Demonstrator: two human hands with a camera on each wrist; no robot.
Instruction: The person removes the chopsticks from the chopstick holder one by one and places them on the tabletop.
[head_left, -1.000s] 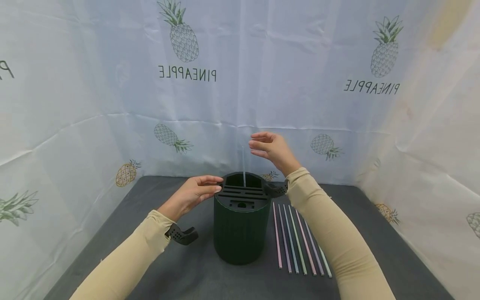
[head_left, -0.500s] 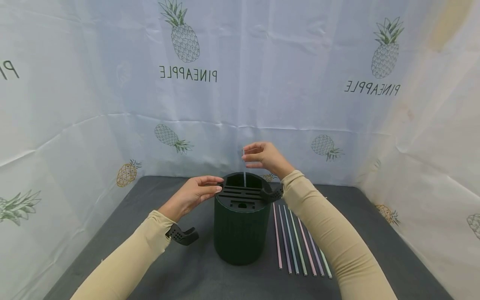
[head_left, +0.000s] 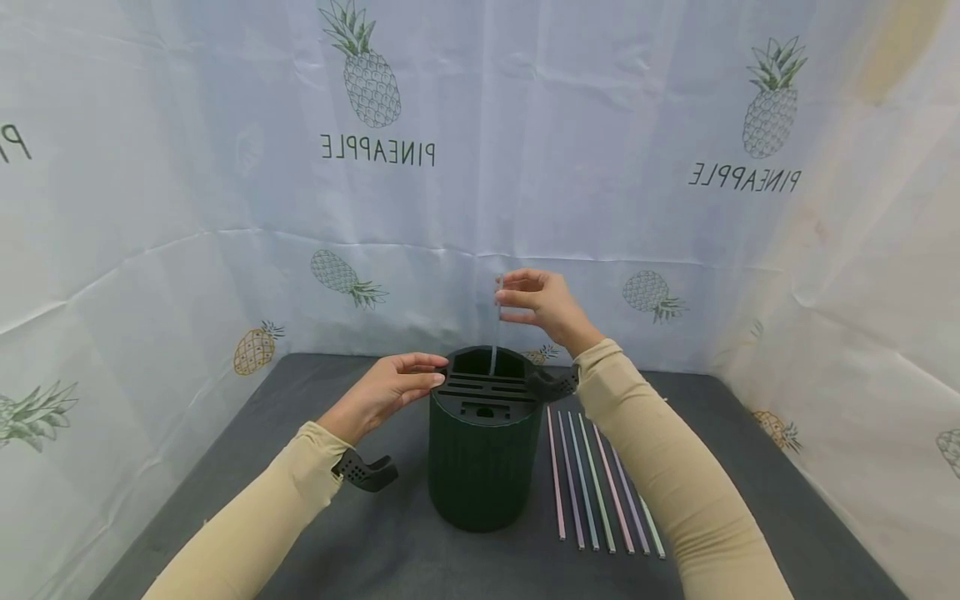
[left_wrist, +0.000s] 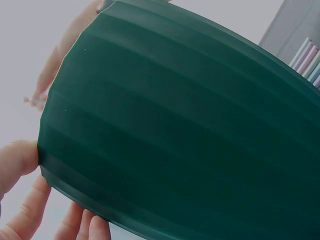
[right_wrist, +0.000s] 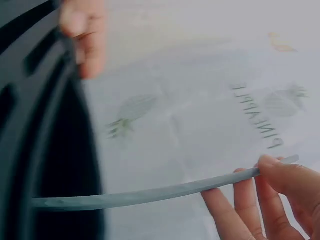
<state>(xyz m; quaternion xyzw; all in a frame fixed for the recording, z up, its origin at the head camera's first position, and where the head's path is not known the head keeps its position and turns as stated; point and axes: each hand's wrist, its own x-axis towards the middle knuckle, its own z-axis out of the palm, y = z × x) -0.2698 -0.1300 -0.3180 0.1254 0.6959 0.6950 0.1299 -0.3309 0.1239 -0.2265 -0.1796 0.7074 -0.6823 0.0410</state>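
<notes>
A thin, pale straw (head_left: 496, 325) is pinched near its top end between the thumb and fingertips of the right hand (head_left: 542, 305), and it is held upright with its lower end inside the rear compartment of the dark green holder (head_left: 484, 450). In the right wrist view the same straw (right_wrist: 150, 194) is seen running from the fingers (right_wrist: 280, 177) down into the dark opening; whether its tip rests on the bottom cannot be told. The holder is steadied by the left hand (head_left: 390, 386), whose fingers are laid nearly straight against the rim, the thumb and fingertips (left_wrist: 20, 160) being pressed to the ribbed wall (left_wrist: 175, 130) without being curled round it.

As a judgement, the work is at an early stage: one straw is partly inside and not yet let go, while six more straws (head_left: 600, 479), pink, purple, blue and green, are left lying side by side on the desk (head_left: 300, 533) just to the right of the holder. No other straw is seen standing in it.

The held straw is slender, straight in the head view and slightly bowed in the wrist view, with a whitish, almost translucent look. The holder is a round tub with a slotted black top.
</notes>
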